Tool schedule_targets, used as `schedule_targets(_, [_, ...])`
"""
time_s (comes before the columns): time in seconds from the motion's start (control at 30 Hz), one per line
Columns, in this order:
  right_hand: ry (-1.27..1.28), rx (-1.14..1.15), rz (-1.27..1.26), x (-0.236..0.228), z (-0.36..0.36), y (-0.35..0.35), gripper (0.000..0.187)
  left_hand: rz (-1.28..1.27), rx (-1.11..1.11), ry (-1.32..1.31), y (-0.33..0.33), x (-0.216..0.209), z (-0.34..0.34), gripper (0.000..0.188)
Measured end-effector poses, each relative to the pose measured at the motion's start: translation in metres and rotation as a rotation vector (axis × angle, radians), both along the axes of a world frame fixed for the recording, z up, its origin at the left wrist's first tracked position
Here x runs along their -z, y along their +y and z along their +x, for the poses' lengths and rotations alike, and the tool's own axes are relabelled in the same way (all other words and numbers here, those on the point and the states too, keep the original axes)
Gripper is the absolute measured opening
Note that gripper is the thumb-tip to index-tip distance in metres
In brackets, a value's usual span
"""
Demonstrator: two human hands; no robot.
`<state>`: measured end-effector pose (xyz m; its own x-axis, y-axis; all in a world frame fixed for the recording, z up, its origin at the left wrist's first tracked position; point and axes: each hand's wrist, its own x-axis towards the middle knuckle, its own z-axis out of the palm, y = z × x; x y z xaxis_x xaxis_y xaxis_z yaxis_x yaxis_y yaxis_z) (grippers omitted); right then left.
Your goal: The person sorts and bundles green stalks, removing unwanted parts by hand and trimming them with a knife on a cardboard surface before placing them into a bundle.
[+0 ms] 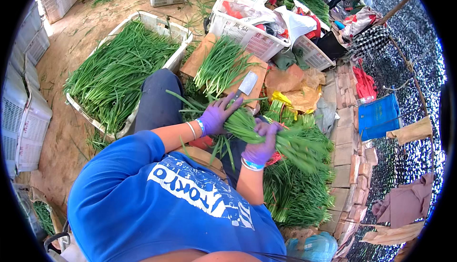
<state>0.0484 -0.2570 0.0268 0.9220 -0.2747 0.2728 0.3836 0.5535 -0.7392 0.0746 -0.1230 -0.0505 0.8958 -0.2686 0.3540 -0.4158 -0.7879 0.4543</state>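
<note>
A bunch of garlic chives lies across my lap, its leafy right end smeared by motion. My left hand, in a purple glove, grips the bunch's left part. My right hand, gloved the same way, is wrapped round it farther right. Just beyond my left fingers is a cleaver, its dark handle close to them; I cannot tell whether they touch. The blade rests over a wooden board, where loose chives are spread. Something red, perhaps ties, shows below my right hand.
At left stands a white crate heaped with chives. Piled chive bundles lie at my right, beside a brick edging. Another crate holds bags beyond the board. Stacked crates line the far left.
</note>
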Motion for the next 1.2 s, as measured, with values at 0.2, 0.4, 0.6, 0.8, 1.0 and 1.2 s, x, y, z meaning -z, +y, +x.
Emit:
schedule_targets(0.2, [-0.217, -0.042, 0.083, -0.028, -0.043, -0.041, 0.014, -0.219, -0.007, 0.496, 0.007, 0.025, -0.004, 0.103])
schedule_targets(0.4, [-0.125, 0.066, 0.113, -0.020, -0.059, -0.085, 0.027, -0.214, 0.060, 0.500, 0.015, 0.040, -0.004, 0.077])
schedule_targets(0.6, [0.320, 0.498, 0.334, 0.043, -0.047, -0.164, 0.025, -0.738, 0.224, 0.772, 0.020, 0.068, -0.005, 0.022])
schedule_targets(0.8, [0.584, 0.462, 0.489, 0.163, -0.035, -0.212, 0.014, -0.717, 0.305, 0.895, 0.038, 0.020, -0.012, 0.022])
schedule_targets(1.0, [0.765, 0.460, 0.439, 0.154, -0.037, -0.203, 0.018, -1.955, 1.002, 0.804, 0.158, 0.040, 0.010, 0.026])
schedule_targets(1.2, [0.509, 0.498, 0.616, 0.162, -0.043, -0.166, 0.014, -1.514, 0.355, 1.337, 0.032, 0.057, 0.019, 0.035])
